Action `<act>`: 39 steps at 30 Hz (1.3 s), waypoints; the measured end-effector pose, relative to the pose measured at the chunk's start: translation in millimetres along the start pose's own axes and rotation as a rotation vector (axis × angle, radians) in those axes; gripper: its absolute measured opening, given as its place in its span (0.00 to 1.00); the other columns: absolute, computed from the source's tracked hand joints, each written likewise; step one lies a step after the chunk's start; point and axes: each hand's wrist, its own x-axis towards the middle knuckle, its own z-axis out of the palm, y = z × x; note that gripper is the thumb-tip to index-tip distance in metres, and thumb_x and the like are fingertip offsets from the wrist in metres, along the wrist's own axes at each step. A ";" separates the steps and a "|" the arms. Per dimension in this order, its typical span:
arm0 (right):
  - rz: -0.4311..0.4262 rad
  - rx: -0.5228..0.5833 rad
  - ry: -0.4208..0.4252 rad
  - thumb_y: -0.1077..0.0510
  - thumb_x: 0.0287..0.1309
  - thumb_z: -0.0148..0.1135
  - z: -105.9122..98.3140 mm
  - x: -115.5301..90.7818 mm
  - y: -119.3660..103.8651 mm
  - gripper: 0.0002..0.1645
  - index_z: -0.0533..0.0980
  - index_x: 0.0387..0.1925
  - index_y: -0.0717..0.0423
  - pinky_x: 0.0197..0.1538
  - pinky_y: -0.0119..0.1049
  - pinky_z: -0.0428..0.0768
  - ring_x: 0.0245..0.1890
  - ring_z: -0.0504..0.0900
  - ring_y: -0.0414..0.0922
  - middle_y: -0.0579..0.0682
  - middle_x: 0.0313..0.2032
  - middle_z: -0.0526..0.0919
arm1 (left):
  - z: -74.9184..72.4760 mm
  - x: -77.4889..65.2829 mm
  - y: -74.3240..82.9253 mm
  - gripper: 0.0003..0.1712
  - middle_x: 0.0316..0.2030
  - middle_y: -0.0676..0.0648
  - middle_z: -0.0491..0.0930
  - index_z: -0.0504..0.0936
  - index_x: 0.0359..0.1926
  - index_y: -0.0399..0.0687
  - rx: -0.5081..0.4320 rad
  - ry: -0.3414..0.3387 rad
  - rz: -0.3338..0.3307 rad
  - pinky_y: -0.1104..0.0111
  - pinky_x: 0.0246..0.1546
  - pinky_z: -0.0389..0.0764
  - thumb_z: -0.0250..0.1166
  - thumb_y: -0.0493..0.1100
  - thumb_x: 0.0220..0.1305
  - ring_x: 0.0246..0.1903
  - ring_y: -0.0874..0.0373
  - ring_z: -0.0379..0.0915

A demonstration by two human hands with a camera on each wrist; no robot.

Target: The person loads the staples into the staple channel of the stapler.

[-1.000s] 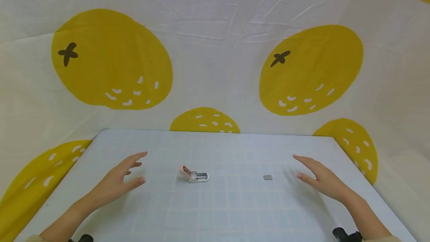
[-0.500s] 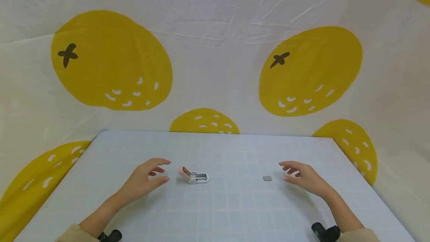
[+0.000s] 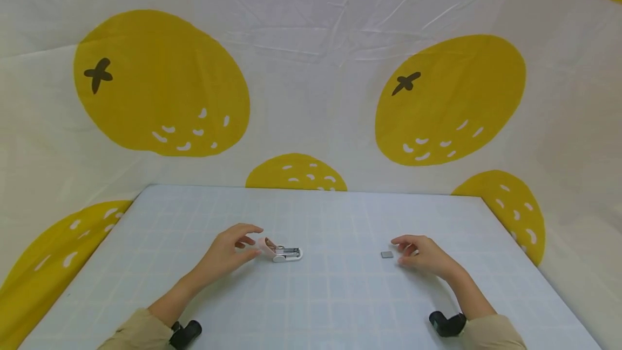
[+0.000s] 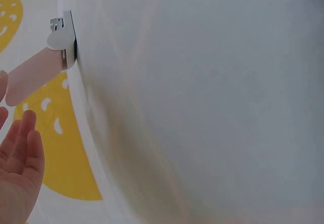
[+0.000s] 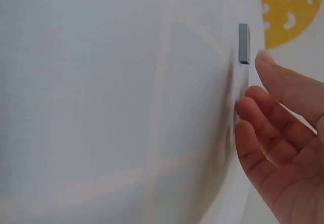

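A small pink-and-white stapler (image 3: 288, 254) lies on the table with its pink top arm (image 4: 38, 75) swung up and back, baring the metal staple channel. Around the raised end of that arm is my left hand (image 3: 228, 250), thumb and forefinger apart on either side; whether it touches cannot be told. To the right lies a small grey strip of staples (image 3: 386, 255), seen as a short block of staples (image 5: 244, 43) in the right wrist view. Just right of it hovers my right hand (image 3: 425, 255), fingers loosely bent and thumb apart, holding nothing.
A pale checked cloth covers the table (image 3: 316, 307). Behind it hangs a white curtain (image 3: 311, 80) printed with yellow fruit. Each wrist carries a black camera, such as the left wrist camera (image 3: 186, 334).
Both hands have moved inward: the left rightward up to the stapler's raised arm, the right leftward to beside the staples. The stapler and staples have stayed put.
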 end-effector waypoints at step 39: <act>0.045 0.001 -0.024 0.66 0.46 0.69 15.0 23.2 -0.3 0.08 0.77 0.30 0.62 0.26 0.28 0.68 0.24 0.67 0.40 0.45 0.22 0.70 | 5.6 8.8 0.1 0.18 0.41 0.47 0.81 0.80 0.45 0.37 -0.110 -0.088 -0.079 0.71 0.38 0.80 0.70 0.38 0.53 0.33 0.62 0.77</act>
